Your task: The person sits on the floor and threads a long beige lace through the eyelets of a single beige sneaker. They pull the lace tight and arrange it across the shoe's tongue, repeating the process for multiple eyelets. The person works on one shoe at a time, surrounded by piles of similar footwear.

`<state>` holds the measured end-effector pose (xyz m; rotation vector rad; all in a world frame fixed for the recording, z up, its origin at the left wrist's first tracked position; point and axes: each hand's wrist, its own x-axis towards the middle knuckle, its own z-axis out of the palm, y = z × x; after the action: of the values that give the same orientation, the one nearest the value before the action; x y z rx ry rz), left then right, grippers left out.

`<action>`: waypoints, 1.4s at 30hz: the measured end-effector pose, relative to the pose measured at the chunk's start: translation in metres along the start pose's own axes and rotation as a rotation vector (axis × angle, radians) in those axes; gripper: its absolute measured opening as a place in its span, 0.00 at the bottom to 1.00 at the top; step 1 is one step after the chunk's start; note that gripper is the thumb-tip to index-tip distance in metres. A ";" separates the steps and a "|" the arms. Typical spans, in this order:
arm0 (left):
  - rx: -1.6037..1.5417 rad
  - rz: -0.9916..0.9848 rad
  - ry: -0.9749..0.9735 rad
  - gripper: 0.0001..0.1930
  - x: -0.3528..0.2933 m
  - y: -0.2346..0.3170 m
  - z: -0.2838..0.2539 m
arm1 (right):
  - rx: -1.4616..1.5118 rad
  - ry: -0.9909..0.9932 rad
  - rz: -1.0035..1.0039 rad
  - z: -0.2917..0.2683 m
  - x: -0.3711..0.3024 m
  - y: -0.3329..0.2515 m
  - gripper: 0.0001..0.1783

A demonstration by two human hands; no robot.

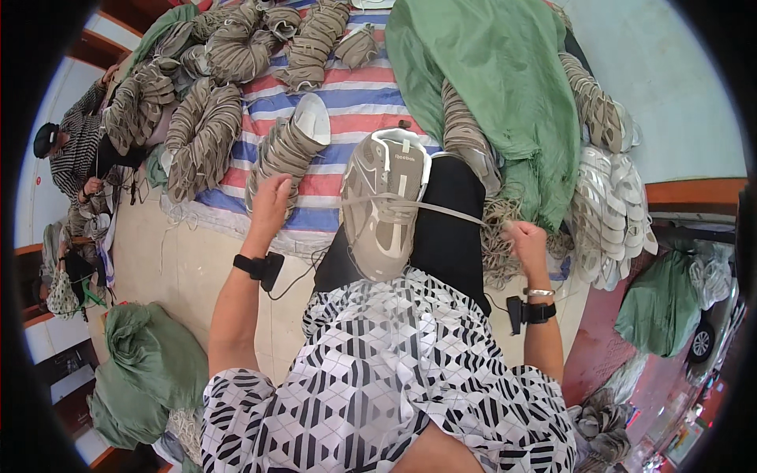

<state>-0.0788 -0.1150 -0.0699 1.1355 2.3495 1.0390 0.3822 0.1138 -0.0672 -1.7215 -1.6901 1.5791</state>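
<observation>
On my lap lies a grey-beige shoe upper (378, 229) with a white-lined collar, its toe toward me. A flat light shoelace (441, 210) crosses its tongue and stretches out to both sides. My right hand (527, 243) is closed on the lace's right end, well out from the shoe. Off to the left, my left hand (270, 203) is raised with its fingers closed on the other end; the lace is faint there. Just beyond that hand a nested stack of shoe uppers (284, 154) stands on the striped sheet.
A striped plastic sheet (347, 98) covers the floor ahead, with several stacks of uppers (201, 138). A green cloth (489, 87) drapes over more stacks, beside a heap of loose laces (505, 256). Green sacks (146, 370) stand at the left. Another person (75, 150) sits far left.
</observation>
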 end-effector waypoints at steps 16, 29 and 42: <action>-0.623 -0.185 -0.298 0.09 -0.024 0.136 0.055 | -0.607 -0.111 -0.725 0.105 -0.019 -0.094 0.09; -0.472 -0.077 -0.491 0.12 -0.019 0.125 0.057 | -0.665 0.188 -1.122 0.115 -0.023 -0.103 0.06; -0.438 -0.112 -0.361 0.11 -0.017 0.120 0.074 | -0.091 -0.469 -0.368 0.110 -0.012 -0.105 0.05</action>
<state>0.0388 -0.0436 -0.0322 0.9201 1.7724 1.1261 0.2407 0.0822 -0.0201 -1.0294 -2.1677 1.8333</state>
